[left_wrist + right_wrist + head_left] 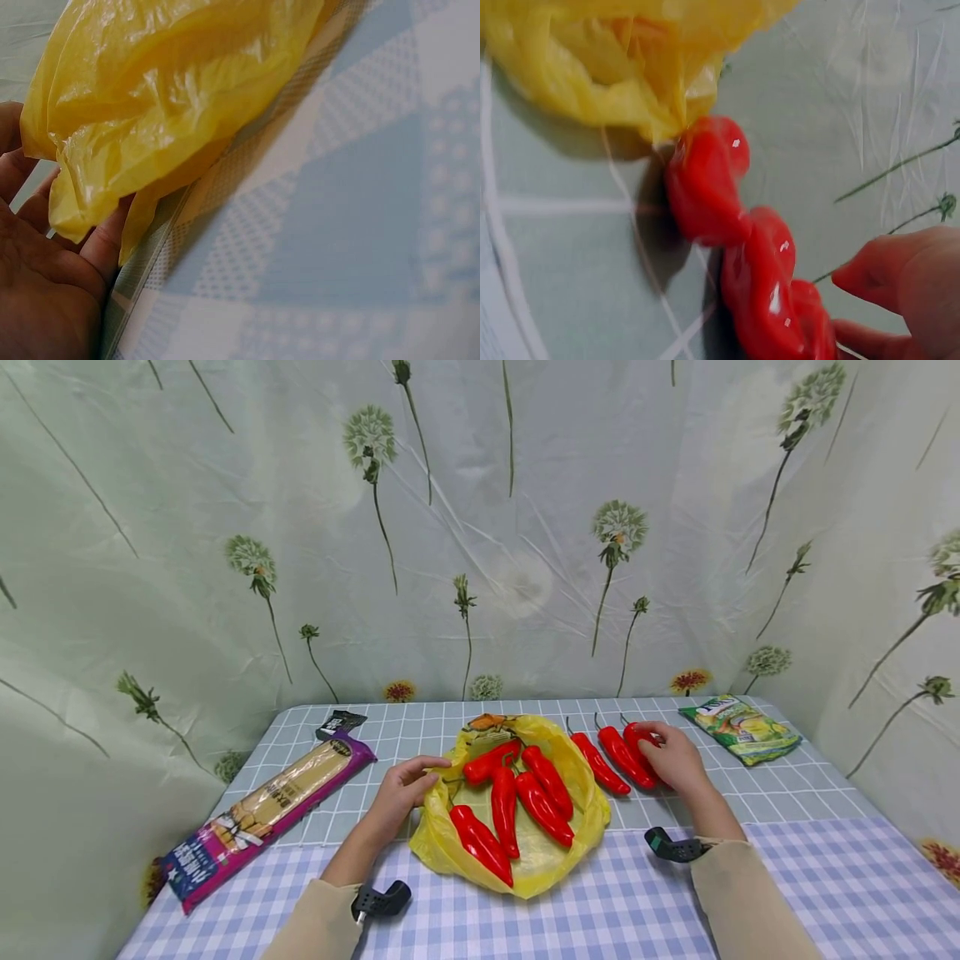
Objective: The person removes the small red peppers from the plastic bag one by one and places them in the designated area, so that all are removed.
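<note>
Head view: your hands are well apart, with the yellow bag point(555, 864) between them on the bench point(585, 927), its mouth spread wide. Your left hand point(401, 789) touches the rim on its own side, fingers loosely bent; whether they pinch the plastic, you cannot tell. Five red peppers point(543, 810) lie inside the bag. Just outside it, towards your right hand point(678, 764), three loose peppers point(600, 766) lie side by side, their stems pointing away from you. Your right hand reaches over the outermost pepper point(636, 737) (your right wrist view shows the thumb slightly clear of it, so you cannot tell whether it is gripped). To the left of your left hand, a long purple-edged pasta pack point(281, 802) lies slantwise, a small black packet point(340, 723) by its far end. Beyond your right hand and further right lies a green packet point(742, 729)
</note>
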### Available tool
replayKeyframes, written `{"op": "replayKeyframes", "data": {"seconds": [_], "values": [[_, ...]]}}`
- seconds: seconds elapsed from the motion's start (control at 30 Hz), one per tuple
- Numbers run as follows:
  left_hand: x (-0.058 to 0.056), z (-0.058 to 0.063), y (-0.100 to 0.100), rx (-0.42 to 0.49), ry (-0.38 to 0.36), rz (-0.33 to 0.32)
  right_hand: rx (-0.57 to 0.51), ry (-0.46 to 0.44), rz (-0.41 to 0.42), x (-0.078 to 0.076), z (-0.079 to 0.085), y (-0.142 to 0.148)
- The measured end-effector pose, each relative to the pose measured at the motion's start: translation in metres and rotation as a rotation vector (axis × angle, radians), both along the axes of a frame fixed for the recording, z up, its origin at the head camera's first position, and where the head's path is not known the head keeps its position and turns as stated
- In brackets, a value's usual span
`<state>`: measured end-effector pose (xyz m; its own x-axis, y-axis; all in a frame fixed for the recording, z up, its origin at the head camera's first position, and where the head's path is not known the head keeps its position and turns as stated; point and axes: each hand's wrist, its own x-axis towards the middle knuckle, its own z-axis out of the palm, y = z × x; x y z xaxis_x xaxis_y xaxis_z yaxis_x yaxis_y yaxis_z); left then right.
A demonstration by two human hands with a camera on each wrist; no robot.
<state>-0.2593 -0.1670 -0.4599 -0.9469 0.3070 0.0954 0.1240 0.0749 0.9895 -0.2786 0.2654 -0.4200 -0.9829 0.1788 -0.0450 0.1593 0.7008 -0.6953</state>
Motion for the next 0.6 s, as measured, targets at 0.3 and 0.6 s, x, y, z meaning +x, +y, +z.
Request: {"op": "replayKeyframes", "data": {"seconds": [0.3,0.6], "values": [[0.0,0.0,0.0,0.001,-0.005,-0.001,-0.07,0.165,-0.067,0.01,0.024,-0.021],[-0.001,0.0,0.0,-0.01,-0.008,0.008,-0.077,0.289,0.017,0.019,0.04,-0.046]]}}
